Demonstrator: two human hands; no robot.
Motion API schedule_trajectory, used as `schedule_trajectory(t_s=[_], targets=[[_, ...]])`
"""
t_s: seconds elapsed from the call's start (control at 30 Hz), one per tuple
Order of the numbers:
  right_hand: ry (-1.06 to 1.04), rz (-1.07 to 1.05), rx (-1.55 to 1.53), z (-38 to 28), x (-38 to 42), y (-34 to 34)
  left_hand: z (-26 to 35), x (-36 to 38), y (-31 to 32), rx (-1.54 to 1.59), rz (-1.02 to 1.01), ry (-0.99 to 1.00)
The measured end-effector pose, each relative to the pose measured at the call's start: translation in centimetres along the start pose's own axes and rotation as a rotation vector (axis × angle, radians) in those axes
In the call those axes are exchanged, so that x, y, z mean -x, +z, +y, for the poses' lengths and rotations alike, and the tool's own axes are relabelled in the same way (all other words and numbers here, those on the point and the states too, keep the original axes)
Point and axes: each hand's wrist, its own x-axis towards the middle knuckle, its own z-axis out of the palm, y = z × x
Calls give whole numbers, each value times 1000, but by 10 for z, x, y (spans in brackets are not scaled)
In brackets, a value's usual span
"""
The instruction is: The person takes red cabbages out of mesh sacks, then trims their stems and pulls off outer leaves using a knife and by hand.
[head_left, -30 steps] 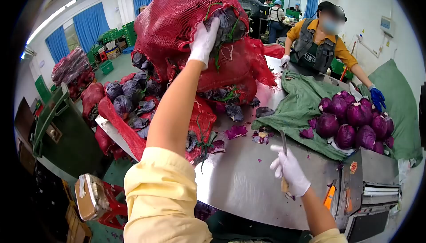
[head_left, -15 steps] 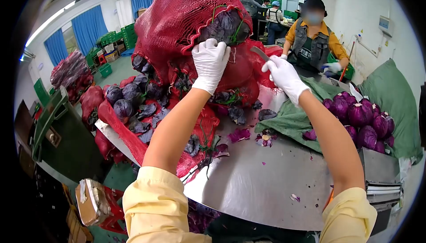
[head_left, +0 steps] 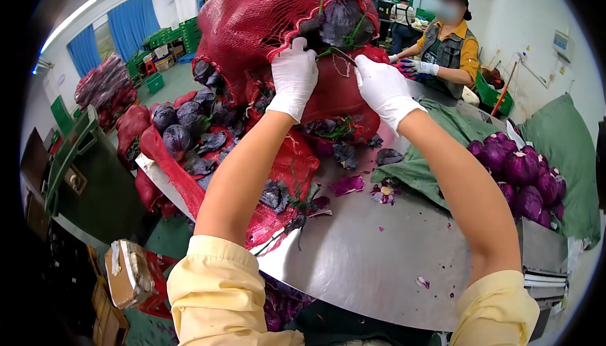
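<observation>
A large red mesh bag [head_left: 252, 24] fills the top middle, its rim parted around a dark purple cabbage [head_left: 341, 21]. My gloved left hand [head_left: 294, 79] is closed on the mesh at the lower left of that opening. In my gloved right hand [head_left: 384, 87] is a knife [head_left: 344, 55], mostly hidden by the fist, with its thin blade pointing left across the bag's lower rim. Green string hangs at the opening close to the blade. Under my hands, another red mesh bag [head_left: 344, 103] lies with loose cabbage leaves [head_left: 344, 155] below it.
A steel table [head_left: 372, 251] carries leaf scraps. Peeled purple cabbages [head_left: 521, 168] are piled at right beside a stuffed green sack [head_left: 558, 156]. Untrimmed cabbages [head_left: 189, 113] lie at left, above a green bin [head_left: 95, 194]. Across the table stands a co-worker [head_left: 451, 43] in gloves.
My right hand has moved left and up, bringing the knife from beside the bag to its rim by my left hand. The view has shifted slightly. The co-worker's hands have come together.
</observation>
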Motion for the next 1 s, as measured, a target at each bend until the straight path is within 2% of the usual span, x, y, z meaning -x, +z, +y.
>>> schedule_trajectory(t_s=[0.17, 0.33, 0.53, 0.57, 0.63, 0.67, 0.7, 0.73, 0.77, 0.8, 0.83, 0.87, 0.9, 0.97, 1.0], targets=[[62, 12, 39, -21, -21, 15, -7, 12, -6, 101, 57, 118], [100, -32, 109, -30, -36, 19, -13, 12, -7, 114, -14, 128], [324, -341, 55, -40, -42, 30, -15, 12, -13, 142, -69, 87], [326, -308, 7, -43, -36, 30, -15, 11, -16, 183, -80, 73], [190, -564, 58, -31, -17, 29, -18, 10, -20, 198, -116, 46], [90, -588, 104, -17, -1, 27, -17, 11, -26, 212, -158, 61], [-4, -616, 153, 8, 21, 30, -12, 13, -31, 233, -201, 77], [-38, -769, 90, 44, 41, 38, -11, 15, -28, 373, -215, 32], [121, -809, -60, 47, 53, 27, -12, 11, -20, 378, -198, 29], [285, -827, -203, 51, 64, 15, -12, 6, -11, 556, -145, -30], [636, -711, -431, 34, 72, -13, -8, 0, -13, 734, -94, -90], [369, -372, -429, 64, 88, 14, -4, -11, -14, 890, -174, -375], [429, -218, -863, 54, 86, 4, -3, -22, 3, 1001, -121, -498], [692, -102, -1068, 44, 64, -20, 11, -42, -11, 916, 54, -539], [709, -64, -1169, 47, 56, -18, 18, -48, -10, 817, 217, -505]])
